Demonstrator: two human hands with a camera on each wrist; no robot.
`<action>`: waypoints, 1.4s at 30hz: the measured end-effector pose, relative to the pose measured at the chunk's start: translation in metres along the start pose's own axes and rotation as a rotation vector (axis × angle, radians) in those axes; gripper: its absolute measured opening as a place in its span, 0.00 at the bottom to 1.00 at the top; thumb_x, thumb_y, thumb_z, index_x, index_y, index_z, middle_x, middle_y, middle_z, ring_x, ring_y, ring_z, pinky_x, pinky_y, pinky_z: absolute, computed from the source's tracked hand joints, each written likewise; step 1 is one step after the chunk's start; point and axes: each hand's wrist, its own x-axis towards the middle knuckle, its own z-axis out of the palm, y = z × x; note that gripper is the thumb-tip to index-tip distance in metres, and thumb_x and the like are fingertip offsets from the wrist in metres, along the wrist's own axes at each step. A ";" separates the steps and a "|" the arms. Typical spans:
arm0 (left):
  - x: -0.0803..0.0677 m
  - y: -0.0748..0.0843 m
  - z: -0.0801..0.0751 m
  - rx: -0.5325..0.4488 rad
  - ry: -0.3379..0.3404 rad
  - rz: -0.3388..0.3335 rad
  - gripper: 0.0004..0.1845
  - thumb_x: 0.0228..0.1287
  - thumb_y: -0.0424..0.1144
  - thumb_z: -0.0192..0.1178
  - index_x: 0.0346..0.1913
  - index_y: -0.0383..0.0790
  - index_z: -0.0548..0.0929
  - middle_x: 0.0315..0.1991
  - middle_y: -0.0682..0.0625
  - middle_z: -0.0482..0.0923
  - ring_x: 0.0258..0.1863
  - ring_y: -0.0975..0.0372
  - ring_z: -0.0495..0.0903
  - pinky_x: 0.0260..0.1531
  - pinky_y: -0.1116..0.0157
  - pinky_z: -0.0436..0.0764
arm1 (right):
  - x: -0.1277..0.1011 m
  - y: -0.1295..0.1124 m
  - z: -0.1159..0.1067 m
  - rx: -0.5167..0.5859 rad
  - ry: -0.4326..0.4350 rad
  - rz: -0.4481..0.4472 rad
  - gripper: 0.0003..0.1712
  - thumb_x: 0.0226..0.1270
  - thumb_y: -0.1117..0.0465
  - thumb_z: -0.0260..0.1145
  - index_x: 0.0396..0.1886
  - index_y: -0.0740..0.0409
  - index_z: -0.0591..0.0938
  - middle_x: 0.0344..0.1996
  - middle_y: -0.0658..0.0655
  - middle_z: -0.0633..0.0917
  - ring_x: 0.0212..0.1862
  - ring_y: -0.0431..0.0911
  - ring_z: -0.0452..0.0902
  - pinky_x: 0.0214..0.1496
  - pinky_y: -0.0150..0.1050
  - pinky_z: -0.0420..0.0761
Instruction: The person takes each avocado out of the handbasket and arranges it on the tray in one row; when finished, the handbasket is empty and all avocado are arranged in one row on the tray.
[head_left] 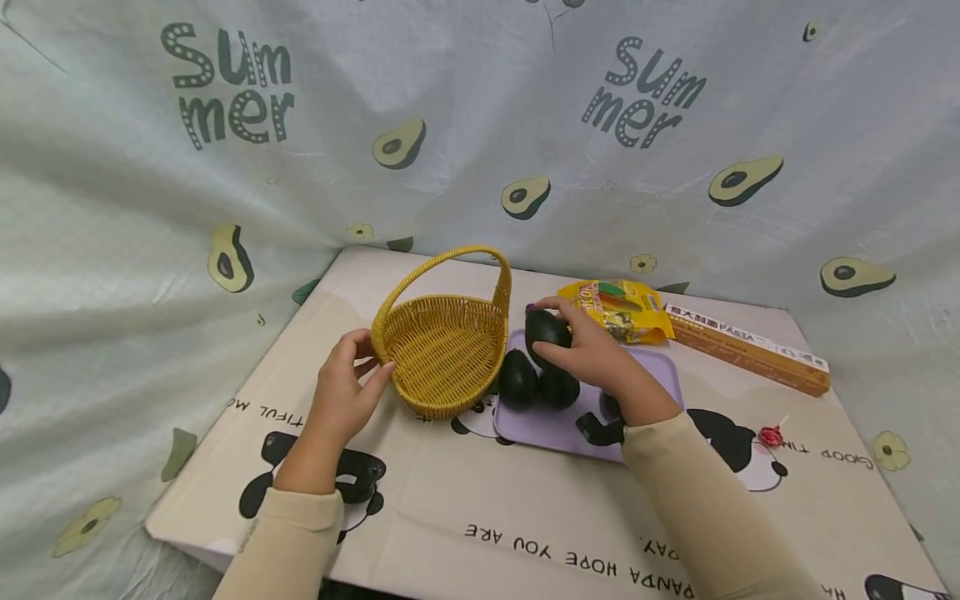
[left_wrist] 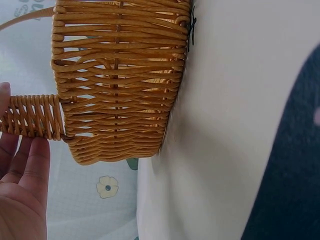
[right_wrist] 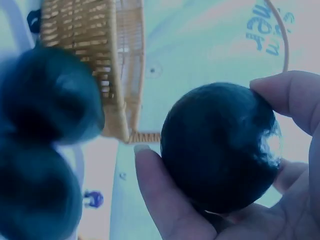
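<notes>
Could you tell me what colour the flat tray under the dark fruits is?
Pale lilac plastic tray; head view.

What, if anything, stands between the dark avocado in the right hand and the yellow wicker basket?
Nothing visible: the avocado in the right hand sits just beside the basket, whose open top is unobstructed; only its arched handle spans above.

1. We count three dark avocados: one avocado held up (head_left: 547, 330), two avocados on the tray (head_left: 517, 379).
2. We see one yellow wicker basket (head_left: 444, 350).
3. One lilac tray (head_left: 551, 423).
4. One yellow snack bag (head_left: 618, 309).
5. One long pasta box (head_left: 750, 350).
6. One red lollipop (head_left: 771, 435).
7. Two hands, the left hand (head_left: 341, 390) and the right hand (head_left: 592, 354).
</notes>
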 end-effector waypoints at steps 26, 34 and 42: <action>0.000 0.005 0.001 0.015 -0.019 -0.035 0.27 0.67 0.31 0.68 0.65 0.36 0.69 0.56 0.43 0.75 0.58 0.53 0.79 0.59 0.57 0.85 | -0.061 0.076 -0.051 -0.008 0.261 0.174 0.28 0.81 0.46 0.52 0.76 0.43 0.69 0.75 0.64 0.67 0.68 0.65 0.66 0.69 0.71 0.72; -0.001 0.006 0.003 0.010 -0.018 -0.031 0.27 0.67 0.31 0.68 0.65 0.36 0.69 0.56 0.42 0.75 0.58 0.53 0.79 0.60 0.57 0.85 | -0.075 0.102 -0.051 0.003 0.293 0.262 0.36 0.77 0.45 0.59 0.78 0.50 0.62 0.71 0.73 0.66 0.67 0.69 0.66 0.63 0.71 0.77; -0.002 0.006 0.002 0.020 0.001 -0.022 0.27 0.67 0.31 0.68 0.64 0.36 0.70 0.55 0.42 0.75 0.57 0.53 0.80 0.59 0.56 0.85 | -0.077 0.119 -0.043 -0.028 0.266 0.287 0.38 0.74 0.47 0.64 0.77 0.53 0.64 0.72 0.76 0.65 0.68 0.70 0.65 0.69 0.71 0.73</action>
